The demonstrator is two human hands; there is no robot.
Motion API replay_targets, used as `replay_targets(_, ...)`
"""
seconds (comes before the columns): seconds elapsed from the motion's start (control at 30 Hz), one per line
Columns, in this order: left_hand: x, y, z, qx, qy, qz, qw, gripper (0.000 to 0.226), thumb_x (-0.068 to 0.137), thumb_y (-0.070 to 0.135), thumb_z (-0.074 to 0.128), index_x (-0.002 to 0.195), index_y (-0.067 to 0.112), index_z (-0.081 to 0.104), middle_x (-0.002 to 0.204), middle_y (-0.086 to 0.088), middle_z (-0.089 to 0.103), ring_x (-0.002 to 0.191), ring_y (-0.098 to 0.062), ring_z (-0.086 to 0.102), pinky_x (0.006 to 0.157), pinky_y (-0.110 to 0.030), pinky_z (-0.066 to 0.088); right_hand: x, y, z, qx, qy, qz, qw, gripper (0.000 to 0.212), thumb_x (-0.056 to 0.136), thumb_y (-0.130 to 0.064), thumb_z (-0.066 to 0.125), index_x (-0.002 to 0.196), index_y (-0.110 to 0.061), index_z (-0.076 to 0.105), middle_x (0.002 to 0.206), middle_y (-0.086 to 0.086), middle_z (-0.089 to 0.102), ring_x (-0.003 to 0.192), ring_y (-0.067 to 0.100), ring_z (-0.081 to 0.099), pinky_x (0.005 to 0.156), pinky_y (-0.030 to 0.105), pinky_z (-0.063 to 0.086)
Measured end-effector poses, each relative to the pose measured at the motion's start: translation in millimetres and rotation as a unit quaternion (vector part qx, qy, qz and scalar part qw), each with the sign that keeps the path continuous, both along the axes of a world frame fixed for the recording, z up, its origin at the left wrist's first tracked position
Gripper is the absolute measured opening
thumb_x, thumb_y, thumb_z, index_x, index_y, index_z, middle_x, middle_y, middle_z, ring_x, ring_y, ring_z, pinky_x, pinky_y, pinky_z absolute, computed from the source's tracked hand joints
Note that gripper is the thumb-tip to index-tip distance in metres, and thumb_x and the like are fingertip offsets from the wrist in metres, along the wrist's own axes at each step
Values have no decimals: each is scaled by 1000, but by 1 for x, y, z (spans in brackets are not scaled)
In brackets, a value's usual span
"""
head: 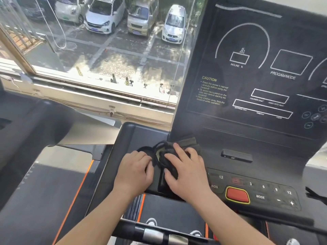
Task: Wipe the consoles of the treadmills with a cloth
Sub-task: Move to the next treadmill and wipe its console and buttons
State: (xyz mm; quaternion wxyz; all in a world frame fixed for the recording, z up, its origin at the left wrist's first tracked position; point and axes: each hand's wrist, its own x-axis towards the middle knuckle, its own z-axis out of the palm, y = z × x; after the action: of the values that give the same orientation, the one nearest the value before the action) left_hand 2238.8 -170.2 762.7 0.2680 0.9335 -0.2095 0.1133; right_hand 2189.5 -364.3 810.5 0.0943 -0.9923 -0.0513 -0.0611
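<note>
The person's right hand (185, 174) lies flat on a dark grey-green cloth (188, 142), fingers spread and fairly straight, pressing it down onto the lower shelf of the treadmill console (256, 135). The cloth is bunched under that palm and pokes out beyond the fingertips, at the foot of the upright display panel (265, 71). A thin black cord (159, 145) loops over the cloth's edge on the thumb side of the right hand.

The left hand (134, 170) rests just beside the right one, on the console's side tray. Its fingers are bent, with the tips at the rim of a round cup recess (143, 149) and close against the cord and the cloth's edge. Whether they pinch anything cannot be told.

On the far side of the right hand from the left, and a little nearer the person, sits a red button with a yellow rim (237, 194) among numbered keys and a MODE key (260, 197). Beyond the right hand's little finger, a small black slot (237, 155) stands out from the shelf. Below both wrists runs a black and silver handlebar (159, 235).

Out past the left hand is a second treadmill (35, 124). Beyond the fingertips of both hands a window (115, 71) looks down on parked cars (104, 16).
</note>
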Motion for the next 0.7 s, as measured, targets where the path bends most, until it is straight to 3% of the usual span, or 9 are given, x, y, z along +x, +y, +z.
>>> replay_targets(0.2, -1, 0, 1, 27, 16, -5, 1000, 18, 89, 21, 55, 81, 16, 71, 80, 2, 66, 71, -26, 57, 61, -41, 40, -11, -9, -4, 17, -49, 32, 998, 27, 84, -30, 59, 108, -22, 68, 120, -5, 67, 88, 28, 56, 70, 41, 55)
replay_targets(0.37, -8, -40, 18, -55, 59, 62, 995, 27, 82, 14, 57, 103, 17, 73, 98, 1, 66, 88, -26, 61, 76, -42, 48, -33, -64, 7, 23, 6, 77, 997, 25, 86, -32, 55, 109, -27, 62, 112, -15, 67, 92, 22, 59, 70, 35, 56)
replay_targets(0.5, -25, -103, 38, -125, 37, -23, 991, 28, 84, 9, 59, 108, 15, 71, 104, 0, 64, 93, -26, 61, 79, -45, 49, -52, -116, 15, 27, 35, 16, 999, 27, 88, -34, 52, 112, -30, 63, 114, -20, 65, 98, 16, 56, 71, 32, 54)
replay_targets(0.7, -46, -175, 46, -149, 61, -126, 979, 26, 87, 7, 58, 109, 15, 69, 105, 4, 62, 92, -20, 61, 77, -42, 52, -104, -209, 19, 45, 59, -84, 994, 25, 89, -35, 53, 113, -33, 60, 118, -22, 62, 100, 12, 53, 76, 33, 54)
